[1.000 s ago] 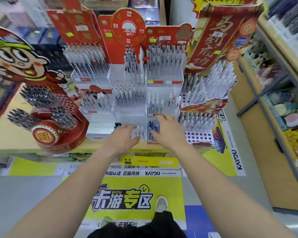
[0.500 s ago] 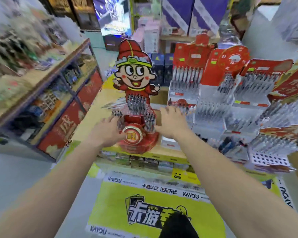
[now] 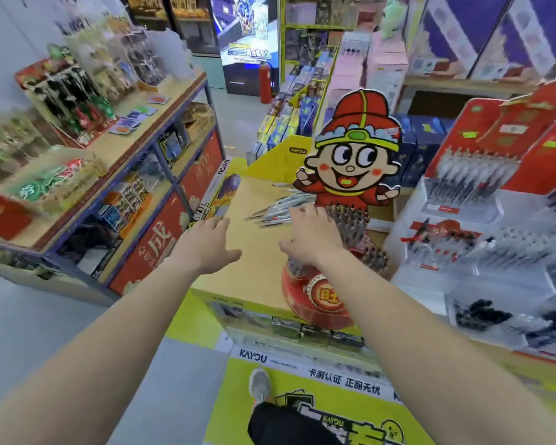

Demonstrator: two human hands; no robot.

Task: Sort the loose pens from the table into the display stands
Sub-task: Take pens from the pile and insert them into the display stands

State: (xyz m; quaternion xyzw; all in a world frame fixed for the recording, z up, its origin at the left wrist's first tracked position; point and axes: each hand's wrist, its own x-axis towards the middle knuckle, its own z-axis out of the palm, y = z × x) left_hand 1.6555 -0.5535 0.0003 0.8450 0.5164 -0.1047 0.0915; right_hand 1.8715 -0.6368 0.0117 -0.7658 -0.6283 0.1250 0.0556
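Note:
A pile of loose pens (image 3: 281, 205) lies on the tan table top (image 3: 254, 252), just left of a red round display stand (image 3: 321, 300) topped by a cartoon figure in a red hat (image 3: 355, 149). My left hand (image 3: 207, 244) hovers over the table's left part, fingers spread, holding nothing. My right hand (image 3: 312, 236) reaches toward the pens with relaxed fingers, in front of the round stand's pen rows, and is empty. Red and white tiered pen stands (image 3: 482, 200) fill the right side.
A shelf unit (image 3: 135, 146) with packaged goods runs along the left, across a narrow grey aisle. Stacked boxes and shelves stand behind the table. A yellow floor mat (image 3: 296, 396) and my shoe (image 3: 260, 385) lie below.
The view has swung left, from the tiered stands to the cartoon stand and the table's bare end. Both hands moved left with it; the loose pens have come into view.

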